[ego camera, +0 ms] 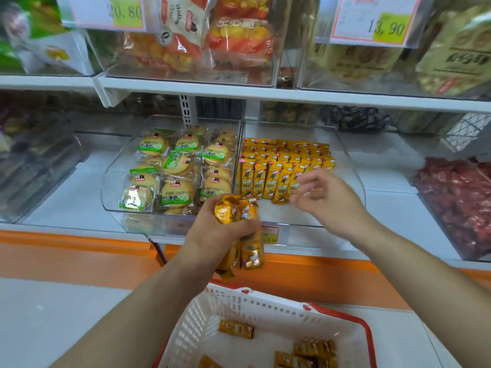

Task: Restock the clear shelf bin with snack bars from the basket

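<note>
The snack bars (276, 176) in yellow wrappers stand upright in close rows in the clear shelf bin (300, 217). They fill its back and middle, and the front part of its floor is bare. The right hand (329, 200) hovers just in front of the first row, above this bare part. It is blurred, its fingers look stretched and loose, and I see nothing clearly held in it.

The left hand (223, 232) is in front of the bin's front wall and grips a bundle of bars (251, 254) tightly. The ends of the bundle stick out above and below the fist.

Under both arms, close to the person, is the white basket (268, 301) with a red rim. Some loose bars (236, 329) lie flat on its bottom, one alone and others in a small heap nearer the right side.

Left of the yellow rows, behind a clear wall, lie round biscuit packs (177, 193) with green labels. I cannot tell if this is the same bin or a second one touching it. A small price tag (270, 235) hangs on the front wall. The bins sit on a white shelf (66, 197) with an orange edge strip (74, 241). To the right is another bin with dark red packs (459, 203). On the upper shelf (292, 95) stand more clear bins with snack bags, and a price label (377, 19) reads 13.90.
</note>
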### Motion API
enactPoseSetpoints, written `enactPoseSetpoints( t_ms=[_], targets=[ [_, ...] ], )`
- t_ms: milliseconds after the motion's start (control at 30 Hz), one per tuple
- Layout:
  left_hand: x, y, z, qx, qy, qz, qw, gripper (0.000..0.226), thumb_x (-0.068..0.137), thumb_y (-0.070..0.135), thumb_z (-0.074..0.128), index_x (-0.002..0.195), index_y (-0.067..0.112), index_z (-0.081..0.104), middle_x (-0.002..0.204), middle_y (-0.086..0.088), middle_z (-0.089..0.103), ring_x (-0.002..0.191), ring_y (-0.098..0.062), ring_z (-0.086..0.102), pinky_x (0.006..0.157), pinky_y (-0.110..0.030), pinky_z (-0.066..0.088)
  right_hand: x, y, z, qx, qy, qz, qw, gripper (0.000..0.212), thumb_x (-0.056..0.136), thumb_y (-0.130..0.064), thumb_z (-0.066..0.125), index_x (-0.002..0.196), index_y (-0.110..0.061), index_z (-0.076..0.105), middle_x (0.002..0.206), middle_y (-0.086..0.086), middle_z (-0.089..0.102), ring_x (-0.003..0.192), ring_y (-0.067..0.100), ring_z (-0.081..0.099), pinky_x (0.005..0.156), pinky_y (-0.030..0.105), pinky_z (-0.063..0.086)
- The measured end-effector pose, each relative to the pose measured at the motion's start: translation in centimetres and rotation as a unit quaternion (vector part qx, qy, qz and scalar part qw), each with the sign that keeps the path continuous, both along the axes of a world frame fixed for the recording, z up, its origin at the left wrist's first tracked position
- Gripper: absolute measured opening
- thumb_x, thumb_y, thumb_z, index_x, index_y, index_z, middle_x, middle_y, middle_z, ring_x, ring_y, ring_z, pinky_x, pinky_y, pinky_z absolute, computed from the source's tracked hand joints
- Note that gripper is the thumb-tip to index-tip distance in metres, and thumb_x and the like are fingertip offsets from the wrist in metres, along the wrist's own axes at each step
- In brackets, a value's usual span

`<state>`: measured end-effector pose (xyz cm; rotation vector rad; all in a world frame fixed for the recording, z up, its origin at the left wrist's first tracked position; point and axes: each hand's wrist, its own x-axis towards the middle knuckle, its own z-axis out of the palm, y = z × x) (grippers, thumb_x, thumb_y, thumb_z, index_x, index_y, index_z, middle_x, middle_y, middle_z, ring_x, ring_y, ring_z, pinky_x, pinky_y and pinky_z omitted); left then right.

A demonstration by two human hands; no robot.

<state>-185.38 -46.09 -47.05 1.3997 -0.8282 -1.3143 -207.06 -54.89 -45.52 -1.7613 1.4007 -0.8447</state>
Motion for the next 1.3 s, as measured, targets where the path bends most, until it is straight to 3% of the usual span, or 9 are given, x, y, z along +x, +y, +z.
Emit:
enactPoseSetpoints(
  t_ms=[133,233,333,600,833,933,1033,1167,1300],
  targets=[
    [-1.9,0.9,0.0,-0.004,0.048,-0.025,0.998,0.06,0.071,0.016,0.09,0.124,0.021,0.061,0.102,-0.01,0.078,0.089,-0.031,0.078,0.079,-0.052,0.063,0.5,7.2,0.3,0.148,-0.13,0.123,0.973,0.043,0.089,-0.027,0.074,0.125,-0.044,0.056,0.098,-0.01,0.071,0.084,0.016,0.074,0.068,0.034,0.061],
    [-2.8,1.6,0.3,-0.009,0.081,-0.043,0.996,0.038,0.081,0.012,0.082,0.117,0.014,0.068,0.104,-0.018,0.078,0.093,-0.038,0.076,0.08,-0.052,0.062,1.2,8.1,0.3,0.12,-0.072,0.118,0.983,0.068,0.082,-0.029,0.08,0.137,-0.05,0.045,0.105,-0.004,0.065,0.084,0.02,0.073,0.073,0.037,0.062],
    [-2.8,2.1,0.6,-0.004,0.103,-0.045,0.994,0.03,0.083,0.014,0.077,0.112,0.008,0.073,0.105,-0.022,0.077,0.092,-0.04,0.076,0.071,-0.048,0.063,0.5,7.8,0.6,0.165,-0.139,0.122,0.969,0.076,0.082,-0.015,0.08,0.14,-0.05,0.044,0.111,0.009,0.063,0.088,0.026,0.074,0.076,0.038,0.061],
    [-3.2,2.8,1.2,0.013,0.083,-0.044,0.995,0.042,0.077,0.018,0.081,0.116,0.008,0.07,0.104,-0.023,0.077,0.091,-0.045,0.075,0.076,-0.065,0.06,-1.4,7.2,0.3,0.252,-0.258,0.107,0.927,0.057,0.077,-0.008,0.079,0.125,-0.027,0.056,0.107,0.017,0.07,0.09,0.035,0.073,0.069,0.04,0.059],
    [-2.4,2.4,1.3,0.008,0.083,-0.054,0.995,0.057,0.072,0.028,0.078,0.125,0.01,0.067,0.109,-0.017,0.077,0.096,-0.033,0.077,0.065,-0.039,0.062,-2.8,5.6,0.8,0.204,-0.264,0.018,0.943,0.043,0.086,-0.006,0.071,0.125,-0.009,0.054,0.109,0.025,0.068,0.075,0.026,0.071,0.065,0.034,0.057],
    [-2.0,2.2,1.6,0.009,0.084,-0.06,0.995,0.056,0.075,0.03,0.076,0.128,0.012,0.066,0.109,-0.014,0.078,0.098,-0.03,0.077,0.064,-0.036,0.061,-3.7,4.0,1.9,0.086,-0.189,-0.019,0.978,0.038,0.081,-0.003,0.076,0.111,-0.018,0.058,0.116,0.022,0.064,0.079,0.028,0.073,0.075,0.042,0.062],
    [-1.8,2.0,1.7,0.013,0.096,-0.063,0.993,0.043,0.088,0.022,0.073,0.128,0.01,0.064,0.105,-0.015,0.079,0.096,-0.028,0.077,0.063,-0.035,0.061,-4.4,1.0,3.3,-0.033,-0.017,-0.023,0.999,0.041,0.074,-0.013,0.083,0.096,-0.036,0.057,0.107,0.002,0.069,0.081,0.028,0.073,0.082,0.046,0.058],
    [-1.5,1.7,1.5,0.025,0.102,-0.056,0.993,0.035,0.093,0.016,0.07,0.127,0.01,0.064,0.101,-0.016,0.079,0.09,-0.029,0.078,0.058,-0.033,0.06,-4.4,-4.6,3.7,-0.118,0.253,0.004,0.96,0.039,0.067,-0.02,0.086,0.096,-0.029,0.061,0.098,0.003,0.072,0.086,0.026,0.068,0.081,0.037,0.053],
    [-1.0,1.3,1.2,0.025,0.104,-0.053,0.993,0.035,0.092,0.014,0.07,0.126,0.009,0.064,0.1,-0.015,0.079,0.092,-0.028,0.078,0.064,-0.04,0.063,-3.6,-9.4,2.7,-0.134,0.394,0.038,0.908,0.044,0.073,-0.022,0.085,0.114,-0.018,0.068,0.115,0.011,0.066,0.098,0.028,0.059,0.084,0.034,0.046]
  ],
)
